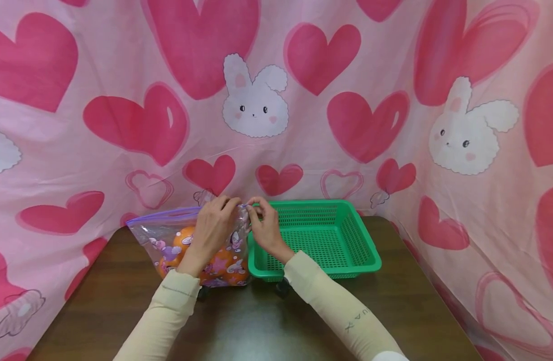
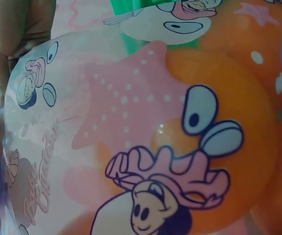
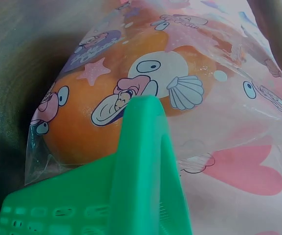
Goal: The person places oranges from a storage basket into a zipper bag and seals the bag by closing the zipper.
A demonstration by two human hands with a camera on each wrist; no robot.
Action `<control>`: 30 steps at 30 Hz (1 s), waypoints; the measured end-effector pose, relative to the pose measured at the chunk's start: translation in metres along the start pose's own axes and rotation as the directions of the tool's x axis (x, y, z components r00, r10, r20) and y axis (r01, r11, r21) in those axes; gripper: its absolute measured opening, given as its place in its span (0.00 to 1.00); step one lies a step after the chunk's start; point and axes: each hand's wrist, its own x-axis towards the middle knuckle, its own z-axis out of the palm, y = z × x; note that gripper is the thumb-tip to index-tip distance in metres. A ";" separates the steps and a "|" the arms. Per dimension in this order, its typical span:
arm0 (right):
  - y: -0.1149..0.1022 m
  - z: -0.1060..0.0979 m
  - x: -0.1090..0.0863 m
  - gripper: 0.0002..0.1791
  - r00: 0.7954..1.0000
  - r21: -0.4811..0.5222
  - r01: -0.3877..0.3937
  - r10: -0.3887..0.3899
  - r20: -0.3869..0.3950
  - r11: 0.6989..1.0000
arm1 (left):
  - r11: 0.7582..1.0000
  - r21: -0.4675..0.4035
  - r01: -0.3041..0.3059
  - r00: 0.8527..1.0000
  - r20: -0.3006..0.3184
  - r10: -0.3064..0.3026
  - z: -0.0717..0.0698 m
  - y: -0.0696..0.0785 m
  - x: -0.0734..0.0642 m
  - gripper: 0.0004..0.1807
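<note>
A clear zip bag printed with cartoon shells and starfish stands on the left of the table, with several oranges inside. Its purple zip strip runs along the top. My left hand pinches this top edge near its right corner. Right beside it, my right hand pinches the corner itself between thumb and fingers. In the left wrist view the printed film fills most of the picture, with the oranges pressed close behind it.
A green plastic basket with perforated sides sits just right of the bag, under my right forearm. Its rim overlaps the bag in the right wrist view. The brown wooden table backs onto a pink heart-and-rabbit cloth.
</note>
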 end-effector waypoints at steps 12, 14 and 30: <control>0.003 0.002 0.000 0.07 0.999 0.052 -0.048 0.047 0.004 0.997 | 1.000 0.026 -0.004 0.998 -0.055 0.006 -0.004 -0.010 -0.006 0.14; 0.001 0.002 0.000 0.07 0.998 0.059 -0.066 0.066 0.006 0.996 | 1.000 0.021 0.003 0.998 -0.057 -0.002 -0.006 -0.011 -0.007 0.13; -0.022 0.002 -0.007 0.06 1.000 0.108 0.002 -0.003 0.013 0.994 | 0.999 0.018 0.036 0.993 -0.110 -0.034 -0.016 -0.010 -0.012 0.10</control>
